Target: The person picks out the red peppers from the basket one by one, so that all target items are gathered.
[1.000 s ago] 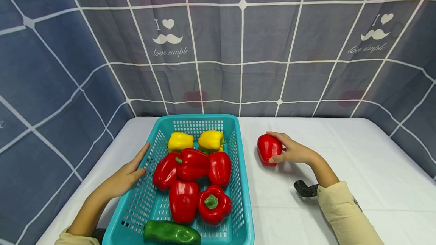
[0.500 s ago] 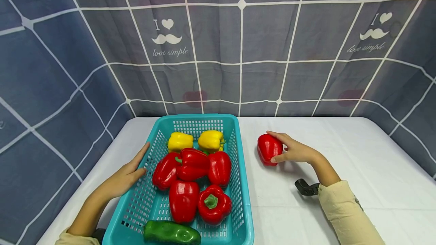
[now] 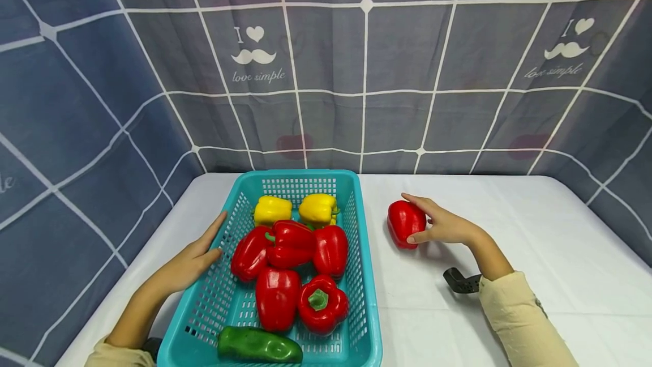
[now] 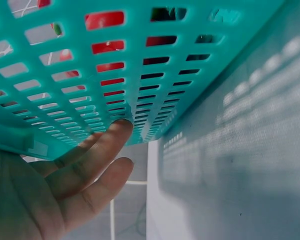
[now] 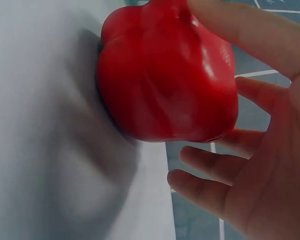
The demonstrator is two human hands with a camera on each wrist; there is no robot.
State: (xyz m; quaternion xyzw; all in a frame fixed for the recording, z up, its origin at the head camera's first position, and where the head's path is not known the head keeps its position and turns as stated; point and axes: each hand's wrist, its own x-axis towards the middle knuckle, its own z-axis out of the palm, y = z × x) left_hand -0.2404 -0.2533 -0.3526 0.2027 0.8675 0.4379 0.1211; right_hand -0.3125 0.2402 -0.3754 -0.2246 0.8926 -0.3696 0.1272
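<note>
A red bell pepper [image 3: 406, 224] lies on the white tabletop to the right of a teal plastic basket [image 3: 370, 299]. My right hand [image 3: 448, 227] spans this pepper, thumb on its near side and fingertips at its far side. In the right wrist view the thumb lies against the pepper [image 5: 165, 80]; the lower fingers are spread apart from it. My left hand [image 3: 185, 262] rests on the basket's left side. In the left wrist view its fairly straight fingers [image 4: 97, 155] touch the outside of the slotted wall [image 4: 135, 90].
Inside the basket are two yellow bell peppers, of which one [image 3: 272, 210] sits back left, several red bell peppers [image 3: 277, 299] and a long green pepper [image 3: 260, 345]. A black curved object [image 3: 460, 281] sticks out by the right sleeve. A grey checked curtain [image 3: 326, 72] encloses the table.
The head view has shifted slightly. My right thumb has slid a little to the right on the pepper. The pepper, basket and left hand stay in place.
</note>
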